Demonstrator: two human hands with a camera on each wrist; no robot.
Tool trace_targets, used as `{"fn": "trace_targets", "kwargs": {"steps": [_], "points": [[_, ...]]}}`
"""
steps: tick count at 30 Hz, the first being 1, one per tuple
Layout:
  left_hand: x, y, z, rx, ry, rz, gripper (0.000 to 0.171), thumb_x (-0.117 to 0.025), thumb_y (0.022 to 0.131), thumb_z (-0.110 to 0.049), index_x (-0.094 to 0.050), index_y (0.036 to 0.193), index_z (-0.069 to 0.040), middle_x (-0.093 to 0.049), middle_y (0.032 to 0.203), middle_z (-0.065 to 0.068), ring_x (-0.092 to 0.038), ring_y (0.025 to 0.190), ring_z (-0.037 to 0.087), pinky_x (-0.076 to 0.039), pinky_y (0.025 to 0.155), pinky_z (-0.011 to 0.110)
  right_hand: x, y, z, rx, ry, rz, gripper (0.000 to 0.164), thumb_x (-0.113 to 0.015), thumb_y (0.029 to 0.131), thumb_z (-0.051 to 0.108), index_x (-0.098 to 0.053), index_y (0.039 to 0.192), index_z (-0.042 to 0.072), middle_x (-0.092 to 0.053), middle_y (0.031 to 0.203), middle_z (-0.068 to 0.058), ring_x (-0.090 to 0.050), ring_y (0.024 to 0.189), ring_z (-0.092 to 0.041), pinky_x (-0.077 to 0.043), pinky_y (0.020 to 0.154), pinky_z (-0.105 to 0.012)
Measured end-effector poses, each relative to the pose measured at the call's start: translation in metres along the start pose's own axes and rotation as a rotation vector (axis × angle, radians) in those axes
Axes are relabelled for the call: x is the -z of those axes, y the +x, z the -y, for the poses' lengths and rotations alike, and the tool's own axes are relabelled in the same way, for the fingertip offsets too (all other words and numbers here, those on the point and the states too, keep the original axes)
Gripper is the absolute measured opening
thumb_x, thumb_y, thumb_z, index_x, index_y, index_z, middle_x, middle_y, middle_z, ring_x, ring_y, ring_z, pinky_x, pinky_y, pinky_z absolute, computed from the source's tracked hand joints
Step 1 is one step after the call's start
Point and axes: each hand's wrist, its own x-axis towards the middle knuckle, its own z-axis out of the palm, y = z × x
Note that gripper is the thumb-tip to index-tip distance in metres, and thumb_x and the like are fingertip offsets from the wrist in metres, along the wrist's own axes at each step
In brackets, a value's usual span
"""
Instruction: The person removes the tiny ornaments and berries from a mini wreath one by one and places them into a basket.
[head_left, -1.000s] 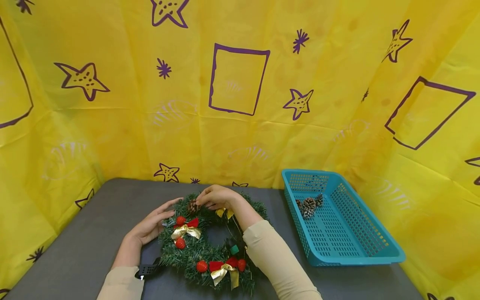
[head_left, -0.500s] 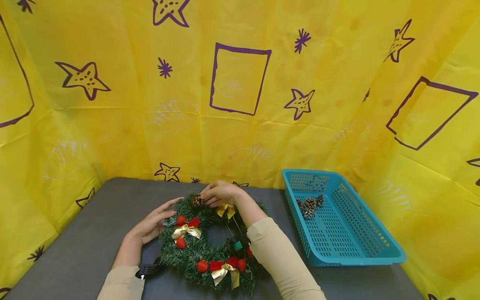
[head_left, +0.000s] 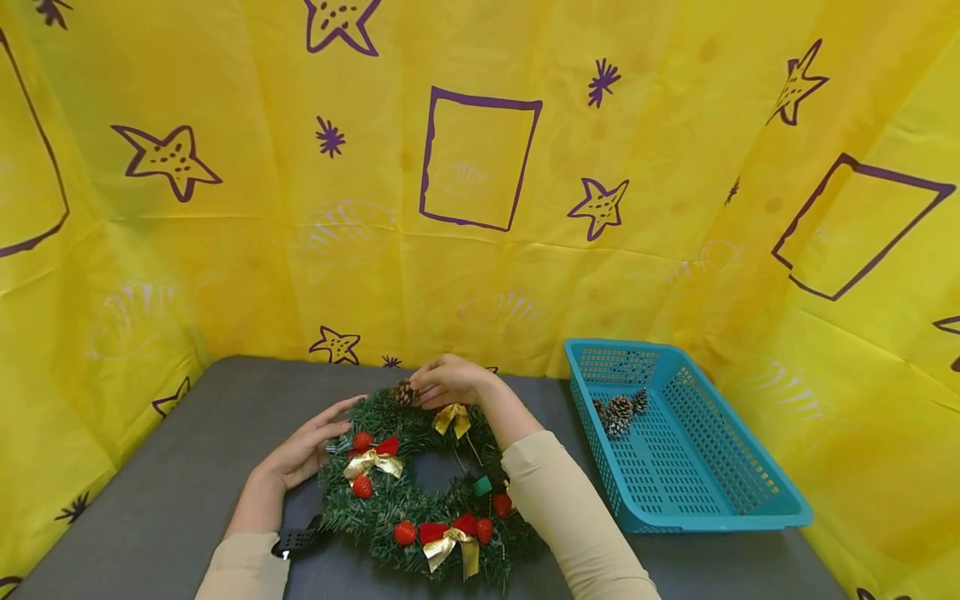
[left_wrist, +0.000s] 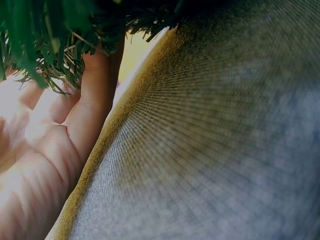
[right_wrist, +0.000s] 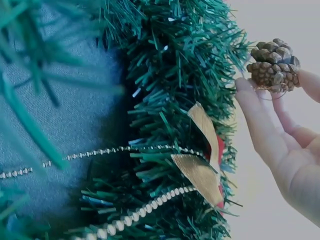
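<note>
A green artificial wreath (head_left: 352,512) lies on the grey table, trimmed with red-and-gold bows and red berries. My left hand (head_left: 306,446) rests against its left edge with fingers extended; greenery hides some fingertips in the left wrist view. At the wreath's far side, my right hand (head_left: 459,382) pinches a brown pine cone (head_left: 405,392) between thumb and fingers. In the right wrist view the pine cone (right_wrist: 274,70) stands just off the outer greenery, a thin wire loop beneath it. Near that hand sits a gold bow (head_left: 452,420), with a bead string (right_wrist: 145,210) running from it.
A turquoise plastic basket (head_left: 701,518) stands to the right, with several pine cones (head_left: 620,408) at its far left inside. A yellow patterned cloth (head_left: 480,275) rises behind and beside the grey table (head_left: 187,467).
My right hand has moved a little right and away along the wreath's far side, carrying the pine cone toward the outer edge. The left hand has stayed in place.
</note>
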Motion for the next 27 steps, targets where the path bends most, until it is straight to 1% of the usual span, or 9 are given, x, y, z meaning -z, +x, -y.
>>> {"fn": "trace_targets", "kwargs": {"steps": [3,8,10,13,17,19,22,24,27], "points": [[0.0,0.001,0.0,-0.004,-0.003,0.0,0.061,-0.043,0.106,-0.023,-0.016,0.16,-0.017,0.018,0.167,0.013,0.013,0.149,0.034,-0.028,0.066,0.024,0.003,-0.002,0.001,0.0,0.005,0.001,0.034,-0.058,0.099,0.012,-0.06,0.13,0.0,-0.059,0.132,-0.018,-0.066,0.101,-0.024,-0.056,0.093,-0.037],[0.0,0.001,0.001,-0.013,-0.003,0.002,0.061,-0.043,0.106,-0.022,-0.016,0.16,-0.015,0.018,0.167,0.014,0.013,0.149,0.034,-0.024,0.063,0.029,0.008,-0.006,0.003,0.01,0.016,0.006,0.035,-0.056,0.1,0.011,-0.057,0.132,-0.002,-0.06,0.126,-0.02,-0.067,0.101,-0.026,-0.055,0.096,-0.04],[0.0,0.001,0.0,-0.015,0.0,0.004,0.061,-0.043,0.106,-0.022,-0.015,0.16,-0.015,0.018,0.167,0.014,0.014,0.149,0.035,-0.024,0.063,0.028,0.01,-0.006,0.002,0.013,0.025,0.002,0.035,-0.056,0.1,0.011,-0.057,0.133,-0.002,-0.061,0.124,-0.02,-0.067,0.102,-0.028,-0.054,0.097,-0.041],[0.0,0.001,0.0,-0.015,0.017,0.008,0.061,-0.042,0.106,-0.023,-0.015,0.16,-0.015,0.018,0.167,0.014,0.016,0.15,0.036,-0.029,0.067,0.024,0.016,-0.007,0.002,0.017,0.035,-0.006,0.036,-0.055,0.1,0.011,-0.057,0.133,-0.002,-0.061,0.124,-0.019,-0.066,0.107,-0.031,-0.053,0.099,-0.042],[0.0,0.0,-0.001,-0.015,0.043,0.014,0.06,-0.041,0.107,-0.024,-0.015,0.16,-0.016,0.018,0.167,0.014,0.018,0.151,0.039,-0.032,0.08,0.019,0.024,-0.009,0.002,0.02,0.046,-0.017,0.036,-0.055,0.101,0.012,-0.056,0.133,-0.002,-0.06,0.121,-0.017,-0.065,0.112,-0.033,-0.053,0.1,-0.042],[0.0,0.0,-0.001,-0.017,0.035,0.015,0.06,-0.041,0.107,-0.024,-0.015,0.16,-0.016,0.018,0.167,0.014,0.018,0.151,0.039,-0.032,0.078,0.019,0.029,-0.011,0.003,0.023,0.052,-0.024,0.035,-0.054,0.101,0.012,-0.056,0.133,-0.003,-0.059,0.117,-0.014,-0.065,0.11,-0.032,-0.053,0.1,-0.042],[0.0,0.0,-0.001,-0.019,0.016,0.014,0.061,-0.042,0.107,-0.023,-0.015,0.16,-0.015,0.019,0.167,0.013,0.016,0.15,0.037,-0.03,0.069,0.022,0.036,-0.013,0.004,0.03,0.064,-0.023,0.036,-0.053,0.101,0.012,-0.054,0.134,-0.004,-0.058,0.112,-0.01,-0.065,0.104,-0.027,-0.051,0.102,-0.043],[-0.001,0.0,-0.001,-0.018,0.014,0.012,0.061,-0.043,0.106,-0.023,-0.015,0.16,-0.015,0.018,0.167,0.013,0.016,0.15,0.036,-0.03,0.067,0.023,0.04,-0.015,0.004,0.036,0.076,-0.023,0.037,-0.053,0.101,0.012,-0.053,0.134,-0.005,-0.057,0.11,-0.009,-0.064,0.102,-0.025,-0.05,0.104,-0.044],[0.0,0.0,-0.002,-0.011,0.045,0.015,0.061,-0.042,0.107,-0.025,-0.015,0.16,-0.016,0.018,0.167,0.014,0.018,0.151,0.039,-0.032,0.079,0.019,0.046,-0.017,0.005,0.03,0.095,-0.03,0.038,-0.051,0.102,0.011,-0.051,0.136,-0.006,-0.057,0.117,-0.014,-0.063,0.109,-0.03,-0.048,0.107,-0.044]]}}
